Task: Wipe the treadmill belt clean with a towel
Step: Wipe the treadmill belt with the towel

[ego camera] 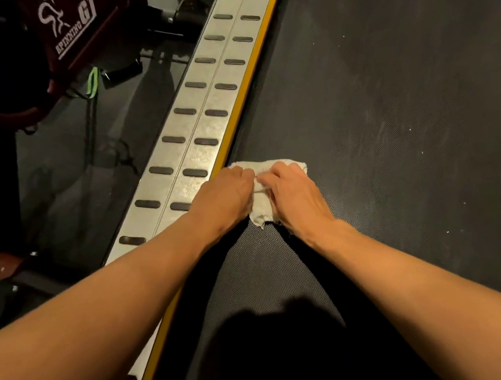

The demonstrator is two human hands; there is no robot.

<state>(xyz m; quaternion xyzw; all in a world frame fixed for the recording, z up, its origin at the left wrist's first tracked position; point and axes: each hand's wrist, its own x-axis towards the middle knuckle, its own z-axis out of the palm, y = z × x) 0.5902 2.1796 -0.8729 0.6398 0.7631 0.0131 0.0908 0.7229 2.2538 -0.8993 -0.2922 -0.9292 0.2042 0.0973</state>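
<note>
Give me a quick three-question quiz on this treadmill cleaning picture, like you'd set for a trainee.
1. True or false: both hands press the towel onto the belt.
2. Which colour is the strip between the belt and the side rail? A red, B yellow, C blue.
3. Fill in: the towel lies at the belt's ____ edge.

Key:
1. True: left hand and right hand both rest on it.
2. B.
3. Left.

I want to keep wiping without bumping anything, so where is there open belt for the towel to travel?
The belt lies bare right of and ahead of the towel, out to the frame's edge. It is crowded on the left: the left hand and right hand grip the towel against the yellow strip and side rail.
</note>
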